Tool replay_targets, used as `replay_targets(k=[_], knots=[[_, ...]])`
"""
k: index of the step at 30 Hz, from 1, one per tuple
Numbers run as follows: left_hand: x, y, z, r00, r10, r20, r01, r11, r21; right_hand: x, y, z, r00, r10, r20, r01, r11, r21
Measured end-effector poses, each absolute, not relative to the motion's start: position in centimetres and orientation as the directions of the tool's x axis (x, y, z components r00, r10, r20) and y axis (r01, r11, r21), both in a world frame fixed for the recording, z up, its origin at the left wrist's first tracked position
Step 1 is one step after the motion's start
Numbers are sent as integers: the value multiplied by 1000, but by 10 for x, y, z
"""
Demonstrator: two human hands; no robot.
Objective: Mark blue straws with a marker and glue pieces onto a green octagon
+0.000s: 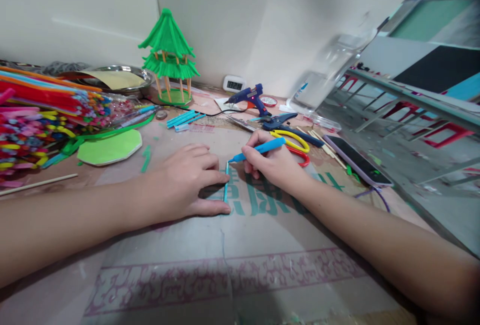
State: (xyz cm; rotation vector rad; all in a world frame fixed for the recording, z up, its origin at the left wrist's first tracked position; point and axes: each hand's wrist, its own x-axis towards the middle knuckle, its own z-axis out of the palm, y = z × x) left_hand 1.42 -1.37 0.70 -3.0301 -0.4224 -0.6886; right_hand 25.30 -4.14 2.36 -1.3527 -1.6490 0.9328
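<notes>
My left hand (pixel 193 180) lies on the plastic sheet, pinning a thin blue stick (pixel 226 185) between the index fingertip and the thumb at its near end. The stick's far tip looks pale. In my right hand (pixel 268 157) is a blue felt-tip pen (pixel 262 149), pinched between thumb and fingers, its tip at the stick's far end. Several blue sticks (pixel 185 119) lie beyond my left hand. Past my right hand are scissors with yellow and red handles (pixel 294 140) and blue-handled pliers (pixel 281 121).
A green pagoda model (pixel 167 60) stands at the back, beside a timer (pixel 234 83) and a blue glue gun (pixel 249 97). Colourful pipe cleaners (pixel 48 120) and a green octagonal piece (pixel 110 147) lie left. A phone (pixel 356 160) and a transparent bottle (pixel 318 77) are right.
</notes>
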Motion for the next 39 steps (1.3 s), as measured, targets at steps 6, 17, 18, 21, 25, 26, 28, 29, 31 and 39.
replay_targets(k=[6, 17, 18, 21, 25, 26, 28, 29, 31, 39], knots=[[14, -15, 8, 868, 263, 421, 264, -963, 58, 254, -42, 24, -150, 982, 110, 373, 160, -914], [15, -15, 7, 864, 270, 426, 264, -962, 73, 252, -40, 23, -112, 985, 131, 382, 164, -909], [15, -15, 7, 864, 271, 425, 264, -962, 76, 252, -40, 22, -108, 985, 137, 377, 168, -911], [15, -15, 7, 863, 269, 428, 258, -962, 84, 253, -41, 24, -110, 985, 133, 375, 165, -912], [15, -15, 6, 857, 282, 432, 266, -959, 99, 252, -43, 27, -138, 988, 74, 387, 123, -914], [15, -15, 6, 856, 284, 432, 267, -958, 100, 252, -43, 27, -138, 988, 72, 390, 121, -913], [15, -15, 6, 856, 281, 434, 268, -959, 94, 252, -42, 26, -120, 989, 86, 399, 128, -908], [15, -15, 6, 858, 279, 432, 268, -960, 86, 253, -41, 25, -108, 989, 99, 403, 135, -905], [15, -14, 6, 863, 268, 429, 265, -962, 68, 254, -40, 23, -90, 988, 124, 406, 150, -901], [15, -15, 7, 865, 266, 426, 262, -963, 68, 252, -43, 26, -116, 987, 110, 400, 148, -905]])
